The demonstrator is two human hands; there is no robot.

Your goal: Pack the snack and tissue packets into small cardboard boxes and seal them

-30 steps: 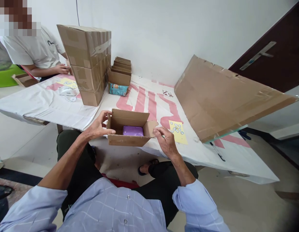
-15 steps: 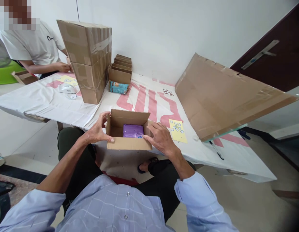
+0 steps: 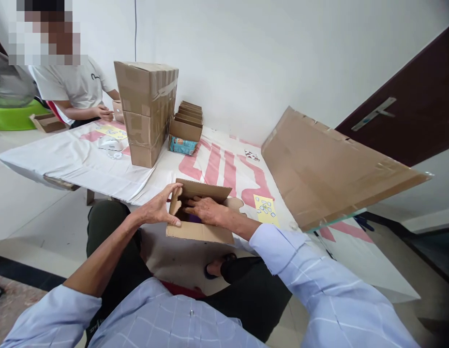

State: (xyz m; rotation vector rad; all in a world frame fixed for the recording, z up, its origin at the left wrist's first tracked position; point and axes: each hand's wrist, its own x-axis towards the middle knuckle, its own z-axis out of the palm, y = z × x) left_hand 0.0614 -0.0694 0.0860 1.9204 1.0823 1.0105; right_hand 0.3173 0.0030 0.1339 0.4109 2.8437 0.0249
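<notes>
An open cardboard box [image 3: 199, 233] sits at the near edge of the cloth-covered table, its flaps up. My left hand [image 3: 158, 208] grips its left side, thumb at the near corner and fingers on the far one. Down inside the box is my right hand [image 3: 207, 210], fingers stretched out toward the left wall. Beneath that hand, a small part of a purple packet [image 3: 194, 219] shows; the rest is covered. Whether the right fingertips press on the packet is hidden.
Stacked tall cartons [image 3: 141, 113] stand left, beside a row of open boxes with a blue packet [image 3: 183, 145]. A yellow card [image 3: 266, 210] lies right of my box, before a leaning cardboard panel [image 3: 329, 169]. Another person [image 3: 77, 92] sits at the far left.
My right hand has left the box's right edge and reached inside, over the purple packet. My left hand stays on the left side. The view has shifted, so everything sits lower.
</notes>
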